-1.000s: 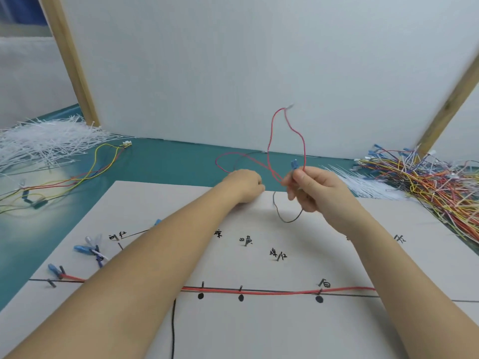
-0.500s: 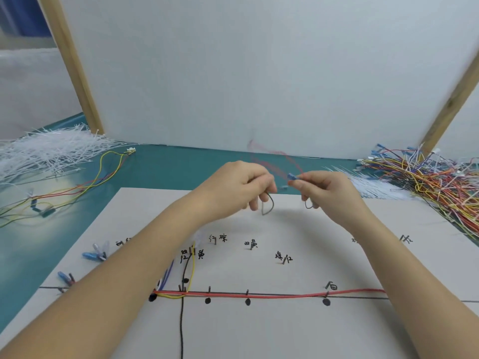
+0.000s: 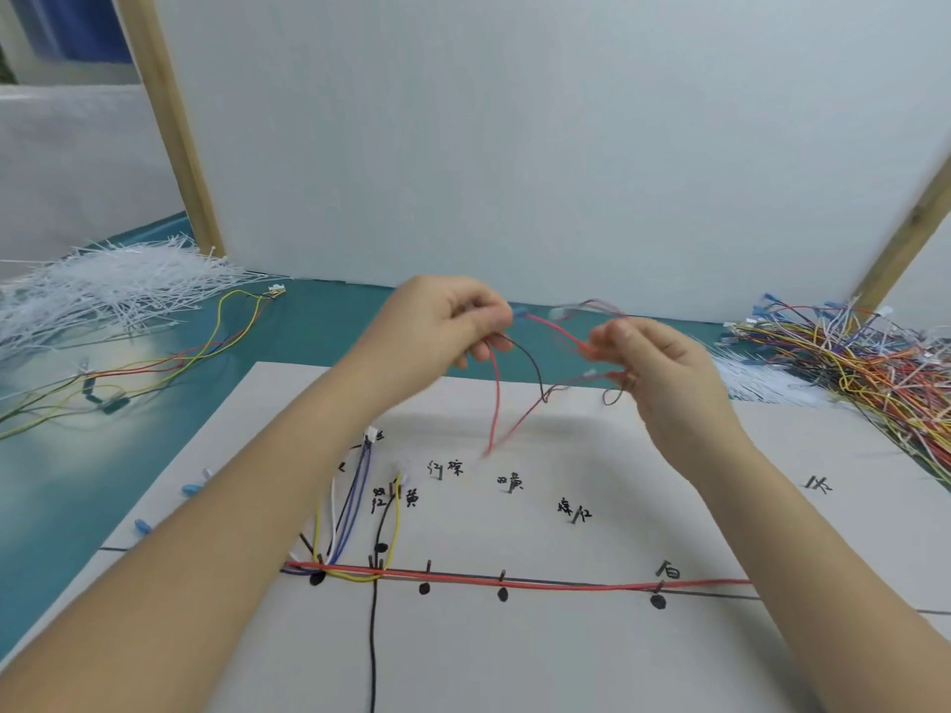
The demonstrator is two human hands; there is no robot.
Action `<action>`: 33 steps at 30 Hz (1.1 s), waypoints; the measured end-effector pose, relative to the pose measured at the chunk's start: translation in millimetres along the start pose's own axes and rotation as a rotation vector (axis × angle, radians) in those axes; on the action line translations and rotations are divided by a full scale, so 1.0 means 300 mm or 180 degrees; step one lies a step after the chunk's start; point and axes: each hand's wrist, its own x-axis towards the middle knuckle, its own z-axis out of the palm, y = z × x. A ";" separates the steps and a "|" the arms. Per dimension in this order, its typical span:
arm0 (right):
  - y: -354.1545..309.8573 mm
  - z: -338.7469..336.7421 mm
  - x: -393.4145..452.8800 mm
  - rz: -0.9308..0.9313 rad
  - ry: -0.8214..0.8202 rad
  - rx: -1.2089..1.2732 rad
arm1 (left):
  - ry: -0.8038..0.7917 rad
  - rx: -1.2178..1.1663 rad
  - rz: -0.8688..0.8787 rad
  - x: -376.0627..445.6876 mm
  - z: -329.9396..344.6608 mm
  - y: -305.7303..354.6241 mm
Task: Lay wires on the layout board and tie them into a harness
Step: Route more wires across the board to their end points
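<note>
Landmark: the white layout board (image 3: 566,656) with black hand-drawn lines and handwritten labels lay flat on the teal worktop (image 3: 77,481).
Left hand (image 3: 442,321): held above the board's far edge, its grip pinched on the blue-tipped end of a thin red wire (image 3: 553,326) and on a thin black wire (image 3: 530,360).
Right hand (image 3: 653,362): raised above the board's far edge, just right of the left hand; its grip pinched the red wire, which stretched between the two hands.
Loose ends: red and black strands hung from the hands toward the board; motion blur hid their tips.
Laid wires: a long red wire (image 3: 514,583) lay along the board's horizontal black line; yellow and blue wires (image 3: 355,506) branched from it toward the far edge.
White cable ties (image 3: 103,290): heaped beyond the board's far left corner.
Multicoloured wire pile (image 3: 875,362): past the board's far right corner.
</note>
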 end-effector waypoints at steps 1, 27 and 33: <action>0.004 -0.013 0.010 0.0013 0.0363 0.0012 | 0.0131 -0.0129 -0.0031 0.003 -0.018 0.000; 0.044 -0.242 0.036 0.1152 -0.1433 -0.1064 | 0.0460 -0.1979 -0.1081 -0.008 -0.167 -0.256; -0.029 -0.141 0.008 -0.0157 -0.0605 -0.1841 | 0.0247 -0.2116 -0.0538 -0.013 -0.141 -0.219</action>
